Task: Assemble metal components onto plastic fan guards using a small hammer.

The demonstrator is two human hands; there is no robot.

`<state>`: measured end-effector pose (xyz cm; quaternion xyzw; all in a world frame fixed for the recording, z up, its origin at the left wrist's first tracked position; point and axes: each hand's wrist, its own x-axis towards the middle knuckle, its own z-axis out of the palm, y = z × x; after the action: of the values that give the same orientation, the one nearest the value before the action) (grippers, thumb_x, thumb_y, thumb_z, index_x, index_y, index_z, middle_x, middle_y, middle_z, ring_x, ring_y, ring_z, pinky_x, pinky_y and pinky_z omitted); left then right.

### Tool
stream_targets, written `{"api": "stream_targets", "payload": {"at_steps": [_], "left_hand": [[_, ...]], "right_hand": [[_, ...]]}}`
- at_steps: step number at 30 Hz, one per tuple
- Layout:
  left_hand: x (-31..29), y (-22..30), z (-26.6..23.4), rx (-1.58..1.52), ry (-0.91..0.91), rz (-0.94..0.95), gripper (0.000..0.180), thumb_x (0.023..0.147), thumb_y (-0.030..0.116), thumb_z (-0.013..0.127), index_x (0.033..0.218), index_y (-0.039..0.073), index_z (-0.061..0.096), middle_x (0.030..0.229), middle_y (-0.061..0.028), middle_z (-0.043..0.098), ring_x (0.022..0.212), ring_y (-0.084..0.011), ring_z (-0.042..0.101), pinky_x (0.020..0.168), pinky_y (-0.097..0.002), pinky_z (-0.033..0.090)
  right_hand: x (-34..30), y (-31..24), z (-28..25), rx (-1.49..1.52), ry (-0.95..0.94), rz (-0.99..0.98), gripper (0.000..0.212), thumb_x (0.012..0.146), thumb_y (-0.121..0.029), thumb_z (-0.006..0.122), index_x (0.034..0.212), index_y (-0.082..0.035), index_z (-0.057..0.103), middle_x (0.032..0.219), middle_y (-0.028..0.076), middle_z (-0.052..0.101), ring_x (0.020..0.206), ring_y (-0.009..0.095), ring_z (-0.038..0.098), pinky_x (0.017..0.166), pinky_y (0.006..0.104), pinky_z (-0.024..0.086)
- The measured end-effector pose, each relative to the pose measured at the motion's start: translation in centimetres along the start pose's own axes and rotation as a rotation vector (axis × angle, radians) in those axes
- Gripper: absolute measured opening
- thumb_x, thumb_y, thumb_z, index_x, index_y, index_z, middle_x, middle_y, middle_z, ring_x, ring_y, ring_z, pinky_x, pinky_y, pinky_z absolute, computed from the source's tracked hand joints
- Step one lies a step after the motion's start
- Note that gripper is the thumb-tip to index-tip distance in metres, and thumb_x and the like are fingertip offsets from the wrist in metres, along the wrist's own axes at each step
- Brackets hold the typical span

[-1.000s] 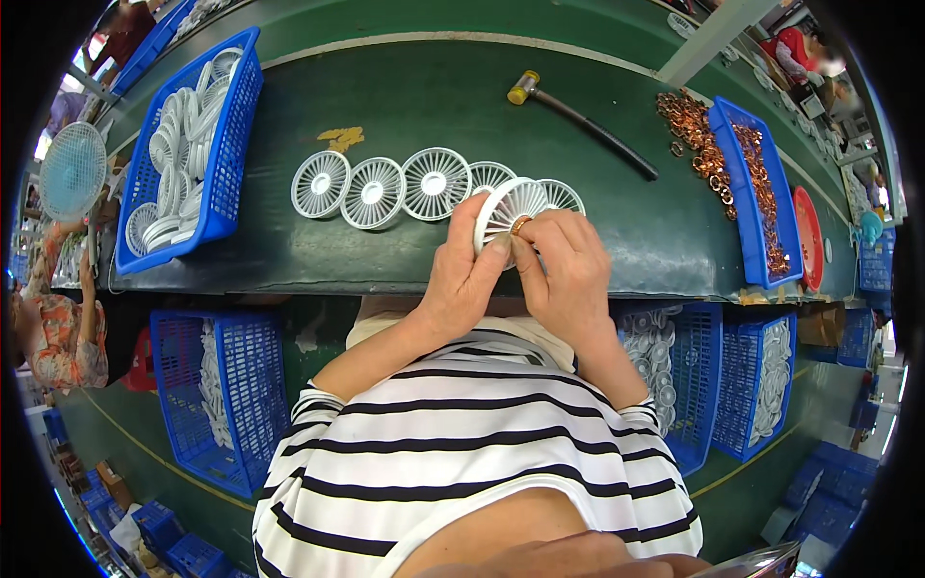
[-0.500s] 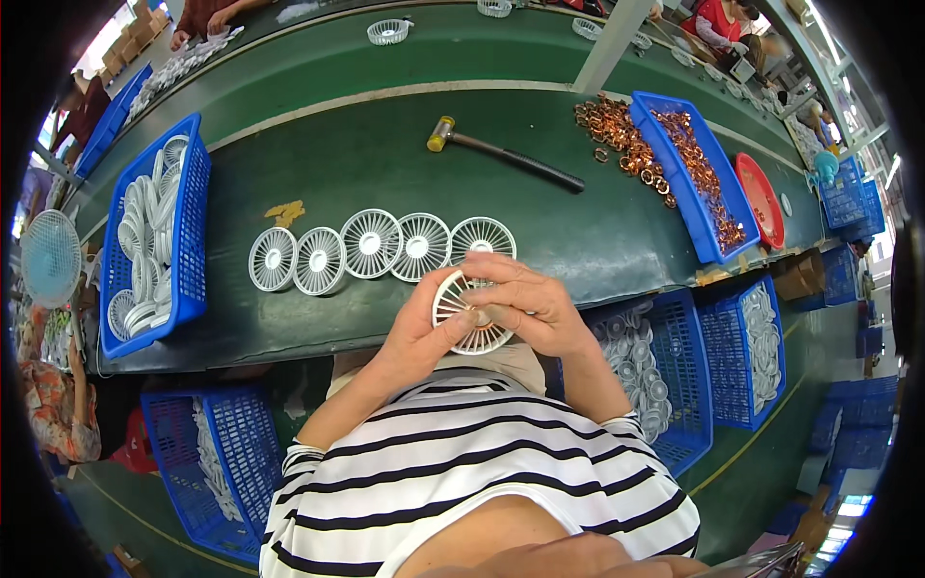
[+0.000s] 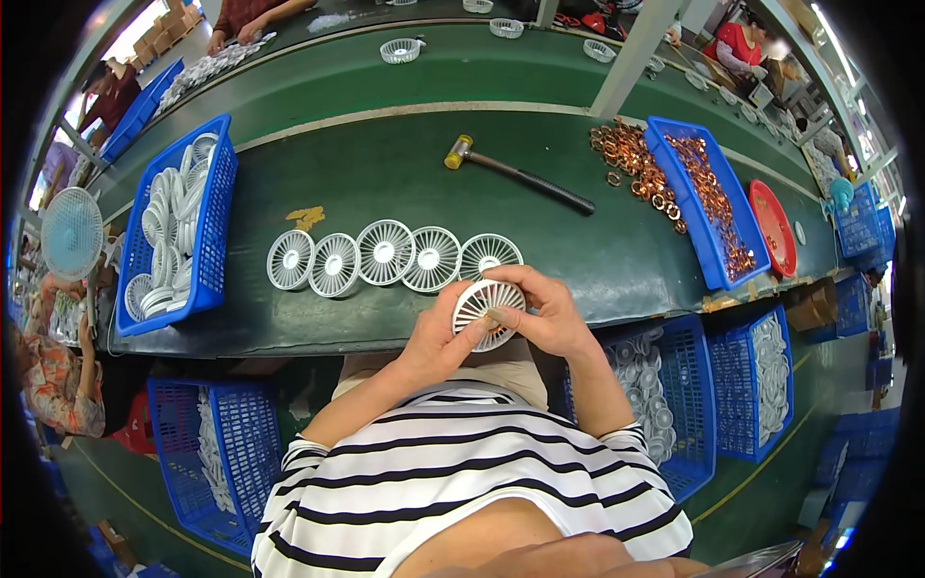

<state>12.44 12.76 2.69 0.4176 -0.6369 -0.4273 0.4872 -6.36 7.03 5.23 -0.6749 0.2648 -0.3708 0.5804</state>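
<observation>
White spoked wheel (image 3: 488, 299) is in my grip, left hand (image 3: 436, 334) and right hand (image 3: 546, 313) both holding it. Five more wheels (image 3: 385, 252) sit just past my grip, hammer (image 3: 525, 177) way farther out.

Five white spoked discs (image 3: 386, 254) lying, one held disc (image 3: 482, 297), one hammer (image 3: 523, 176), one red tray (image 3: 769, 207).

A pale-blue fan (image 3: 71, 234) at far left and a cardboard box (image 3: 814, 306) at right.

No text, label, brand, number or sign is showing legibly on anything in view.
</observation>
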Motion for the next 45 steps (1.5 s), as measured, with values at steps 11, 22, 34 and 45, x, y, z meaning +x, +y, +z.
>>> {"api": "stream_targets", "payload": {"at_steps": [11, 22, 34, 45], "left_hand": [[1.5, 1.7, 1.6, -0.656, 0.124, -0.314, 0.036, 0.098, 0.019, 0.051, 0.128, 0.001, 0.041, 0.112, -0.0072, 0.056, 0.101, -0.0110, 0.056, 0.085, -0.0264, 0.048], [1.2, 2.4, 2.0, -0.698, -0.038, -0.464, 0.035, 0.098, 0.021, 0.052, 0.126, 0.001, 0.045, 0.110, -0.0060, 0.057, 0.099, -0.0096, 0.056, 0.083, -0.0249, 0.048], [3.1, 3.2, 5.4, 0.245, -0.111, 0.058, 0.039, 0.089, 0.019, 0.061, 0.123, 0.004, 0.047, 0.084, -0.0187, 0.064, 0.075, -0.0319, 0.065, 0.067, -0.0368, 0.052], [9.3, -3.1, 12.8, 0.849, -0.103, 0.472, 0.042, 0.082, 0.012, 0.055, 0.124, 0.016, 0.056, 0.120, -0.0213, 0.055, 0.118, -0.0409, 0.047, 0.107, -0.0537, 0.031]], "right_hand": [[1.3, -1.9, -1.4, -0.642, 0.013, -0.245, 0.031, 0.079, -0.011, 0.071, 0.109, -0.006, 0.069, 0.121, 0.015, 0.062, 0.112, 0.030, 0.059, 0.093, 0.0382, 0.046], [-0.5, -2.1, -2.6, -0.746, -0.051, -0.434, 0.021, 0.074, -0.022, 0.075, 0.091, -0.011, 0.073, 0.114, 0.001, 0.067, 0.125, 0.029, 0.048, 0.104, 0.0483, 0.033], [6.4, 0.1, -8.9, -0.525, 0.048, -0.161, 0.028, 0.088, -0.019, 0.063, 0.110, -0.003, 0.065, 0.116, 0.015, 0.064, 0.110, 0.026, 0.059, 0.095, 0.0351, 0.045], [6.1, 4.3, -14.8, -1.216, 0.302, 0.110, 0.027, 0.089, -0.030, 0.057, 0.096, -0.005, 0.064, 0.099, 0.015, 0.064, 0.088, 0.036, 0.061, 0.077, 0.0463, 0.049]]}}
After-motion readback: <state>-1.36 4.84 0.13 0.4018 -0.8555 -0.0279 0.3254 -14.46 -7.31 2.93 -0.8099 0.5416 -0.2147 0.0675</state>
